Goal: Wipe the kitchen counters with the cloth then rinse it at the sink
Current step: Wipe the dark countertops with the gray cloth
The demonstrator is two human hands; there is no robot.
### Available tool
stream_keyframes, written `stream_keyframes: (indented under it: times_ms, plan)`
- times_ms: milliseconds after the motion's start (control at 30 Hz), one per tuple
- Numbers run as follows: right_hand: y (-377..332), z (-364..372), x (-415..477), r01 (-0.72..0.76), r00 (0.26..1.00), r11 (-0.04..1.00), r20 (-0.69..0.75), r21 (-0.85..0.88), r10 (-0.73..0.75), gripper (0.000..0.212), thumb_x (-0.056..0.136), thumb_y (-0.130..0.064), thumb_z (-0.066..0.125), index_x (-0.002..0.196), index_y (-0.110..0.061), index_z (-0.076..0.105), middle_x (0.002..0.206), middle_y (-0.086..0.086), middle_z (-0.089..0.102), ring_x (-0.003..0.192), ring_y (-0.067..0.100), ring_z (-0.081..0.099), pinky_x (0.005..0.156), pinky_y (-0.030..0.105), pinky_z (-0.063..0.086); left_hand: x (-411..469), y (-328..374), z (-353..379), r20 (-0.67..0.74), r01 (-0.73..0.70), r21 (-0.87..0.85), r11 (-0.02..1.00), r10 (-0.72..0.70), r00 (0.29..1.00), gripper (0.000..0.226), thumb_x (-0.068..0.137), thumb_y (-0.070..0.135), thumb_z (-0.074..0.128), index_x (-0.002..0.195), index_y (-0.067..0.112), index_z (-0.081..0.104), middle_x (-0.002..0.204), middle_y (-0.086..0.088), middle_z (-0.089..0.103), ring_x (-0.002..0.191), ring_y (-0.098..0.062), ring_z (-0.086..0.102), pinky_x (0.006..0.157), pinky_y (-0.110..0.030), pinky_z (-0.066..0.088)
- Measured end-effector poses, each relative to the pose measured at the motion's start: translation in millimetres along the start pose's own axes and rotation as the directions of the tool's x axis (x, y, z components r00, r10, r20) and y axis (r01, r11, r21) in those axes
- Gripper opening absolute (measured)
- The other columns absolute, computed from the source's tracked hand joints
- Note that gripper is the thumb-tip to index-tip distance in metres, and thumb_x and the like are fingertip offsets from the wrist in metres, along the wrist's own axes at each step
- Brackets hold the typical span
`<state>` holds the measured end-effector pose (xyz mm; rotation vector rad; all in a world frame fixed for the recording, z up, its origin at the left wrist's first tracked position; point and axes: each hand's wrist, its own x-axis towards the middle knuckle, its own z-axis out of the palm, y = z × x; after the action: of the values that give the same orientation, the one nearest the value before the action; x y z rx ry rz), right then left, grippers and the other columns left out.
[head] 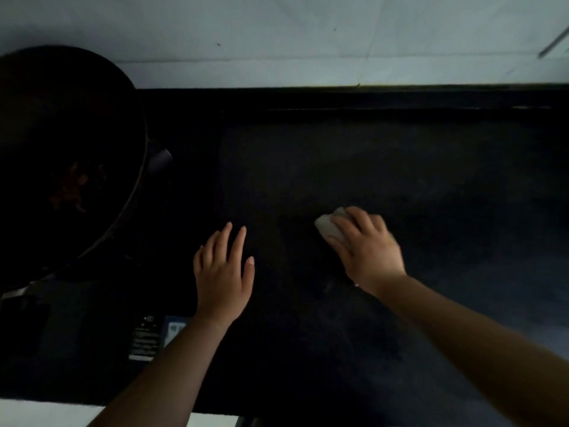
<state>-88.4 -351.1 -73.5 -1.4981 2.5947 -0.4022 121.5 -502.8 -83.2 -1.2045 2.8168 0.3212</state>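
The dark kitchen counter [400, 167] fills most of the view under dim light. My right hand [368, 248] presses a small pale wadded cloth [328, 227] onto the counter near its middle; only the cloth's left end shows past my fingers. My left hand [223, 272] lies flat with its fingers spread, a little left of the cloth, holding nothing. No sink is in view.
A big dark wok [61, 155] with some food scraps stands on a stove [77, 318] at the left. A pale tiled wall [308, 41] runs along the counter's back. The counter's front edge [277, 412] lies at the bottom.
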Motion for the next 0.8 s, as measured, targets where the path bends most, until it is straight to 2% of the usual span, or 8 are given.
stream_keyframes:
  times_ms: [67,200,267,367,467,567,667,800]
  plan:
    - [5.7,-0.9,22.1,-0.161,0.986,0.987,-0.042,0.0,0.161,0.039,0.091,-0.035,0.052,0.126,-0.019,0.051,0.129,0.01,0.049,0.104,0.037,0.05,0.083,0.041,0.048,0.3,-2.9,2.0,-0.015,-0.014,-0.02,1.0,0.014,1.0,0.055,0.091,0.041,0.032,0.141,0.019,0.04,0.149,-0.009,0.039,0.133,-0.03,0.036,0.105,-0.051,0.028]
    - [-23.7,8.6,95.1,-0.474,0.876,0.878,-0.073,0.064,0.478,0.043,0.096,-0.042,0.036,0.132,-0.02,0.042,0.138,0.007,0.037,0.117,0.034,0.038,0.084,0.036,0.038,-0.6,-6.8,5.5,-0.047,-0.038,-0.043,0.998,0.036,0.998,0.053,0.091,0.04,0.035,0.139,0.02,0.042,0.148,-0.007,0.04,0.133,-0.029,0.038,0.107,-0.049,0.027]
    - [-45.3,17.4,113.3,-0.476,0.871,0.876,-0.091,0.084,0.482,0.042,0.095,-0.042,0.036,0.131,-0.02,0.043,0.138,0.006,0.038,0.117,0.033,0.038,0.085,0.036,0.037,-0.9,-7.3,7.2,-0.07,-0.048,-0.044,0.998,0.045,0.997,0.052,0.091,0.04,0.036,0.138,0.02,0.043,0.147,-0.008,0.041,0.133,-0.029,0.039,0.107,-0.048,0.027]
    - [-71.4,24.9,102.1,-0.341,0.936,0.935,-0.061,0.095,0.347,0.042,0.095,-0.043,0.038,0.132,-0.024,0.042,0.138,0.004,0.038,0.118,0.031,0.038,0.089,0.039,0.043,-1.0,-9.1,8.6,-0.092,-0.068,-0.035,0.997,0.064,0.994,0.051,0.091,0.039,0.037,0.138,0.019,0.044,0.148,-0.007,0.041,0.133,-0.028,0.039,0.107,-0.047,0.027]
    - [-91.6,26.7,45.6,-0.167,0.986,0.983,-0.005,0.077,0.168,0.044,0.093,-0.043,0.041,0.133,-0.025,0.043,0.137,0.003,0.042,0.115,0.029,0.042,0.089,0.039,0.046,-1.3,-9.2,8.5,-0.094,-0.069,-0.036,0.997,0.065,0.993,0.052,0.091,0.039,0.037,0.138,0.019,0.045,0.147,-0.007,0.042,0.132,-0.028,0.04,0.106,-0.047,0.027]
    - [-94.2,24.2,-22.9,-0.108,0.994,0.992,0.014,0.06,0.107,0.043,0.091,-0.045,0.042,0.127,-0.024,0.05,0.13,0.004,0.051,0.105,0.029,0.051,0.083,0.04,0.052,-1.1,-9.5,3.8,-0.05,-0.073,-0.046,0.996,0.071,0.996,0.054,0.09,0.04,0.035,0.138,0.018,0.044,0.148,-0.008,0.041,0.133,-0.03,0.039,0.105,-0.05,0.03]
    - [-71.4,18.7,-44.3,-0.201,0.979,0.979,-0.023,0.039,0.202,0.041,0.09,-0.043,0.047,0.123,-0.02,0.055,0.125,0.007,0.054,0.101,0.033,0.052,0.078,0.041,0.054,-2.8,-20.3,-6.9,0.022,-0.164,-0.062,0.985,0.165,0.986,0.056,0.09,0.042,0.03,0.138,0.017,0.043,0.149,-0.007,0.039,0.134,-0.028,0.039,0.106,-0.051,0.032]
    - [-72.1,15.9,9.2,-0.465,0.88,0.88,-0.054,0.098,0.471,0.041,0.093,-0.043,0.043,0.13,-0.024,0.047,0.137,0.003,0.041,0.115,0.031,0.04,0.085,0.04,0.045,-17.4,-51.0,-16.4,-0.002,-0.207,-0.047,0.977,0.207,0.978,0.051,0.09,0.038,0.034,0.135,0.017,0.046,0.145,-0.004,0.044,0.132,-0.024,0.043,0.105,-0.049,0.038]
